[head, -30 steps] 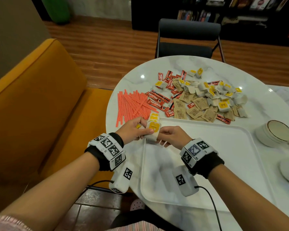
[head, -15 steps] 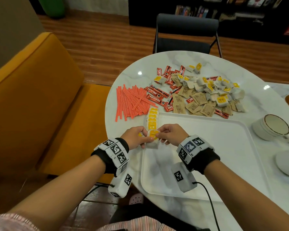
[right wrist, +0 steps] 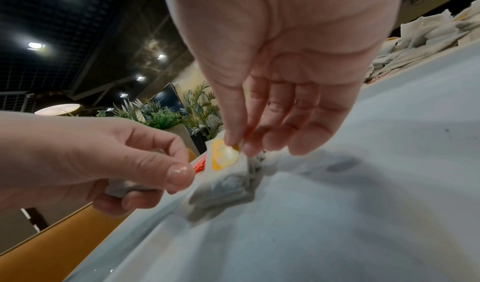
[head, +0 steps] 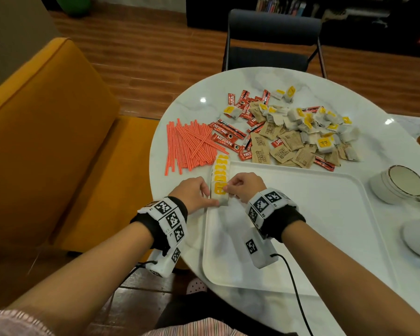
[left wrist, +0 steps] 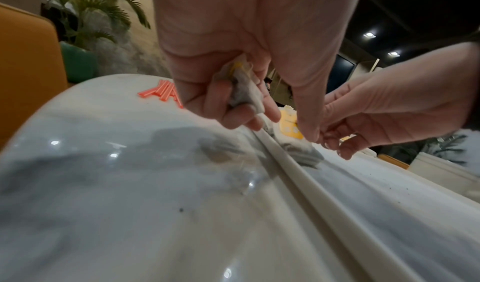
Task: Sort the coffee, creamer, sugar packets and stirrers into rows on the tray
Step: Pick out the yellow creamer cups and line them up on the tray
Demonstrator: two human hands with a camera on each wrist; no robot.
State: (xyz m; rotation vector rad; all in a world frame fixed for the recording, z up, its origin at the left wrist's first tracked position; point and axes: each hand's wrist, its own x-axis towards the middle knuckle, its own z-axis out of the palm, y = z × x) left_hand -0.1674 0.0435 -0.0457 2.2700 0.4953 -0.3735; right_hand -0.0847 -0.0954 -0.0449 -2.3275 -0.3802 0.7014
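We are setting the creamer packet (head: 220, 193) down onto the row (head: 220, 177) along the tray (head: 301, 214) edge, right hand (head: 244, 186) pinching it, left hand (head: 194, 194) gripping spare creamers (left wrist: 242, 85) — row is growing.
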